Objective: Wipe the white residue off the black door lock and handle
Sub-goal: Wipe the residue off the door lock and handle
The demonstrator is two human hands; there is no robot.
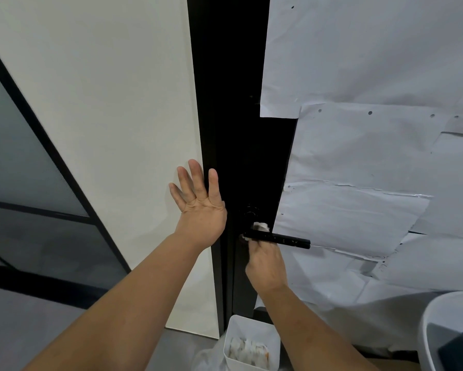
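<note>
Your left hand (198, 202) lies spread flat against the wall (118, 103); your right hand (265, 263) grips a white wipe (261, 226) around the black handle (278, 239).

2 bare forearms, left hand (198, 207), right hand (265, 263), no sleeves

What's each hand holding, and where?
Right hand grips a white wipe bunched around the black handle near its pivot. Left hand holds nothing, fingers spread.

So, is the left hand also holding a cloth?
No, the left hand is open with straight fingers and holds nothing; only the right hand grips the white cloth at the black handle.
</note>
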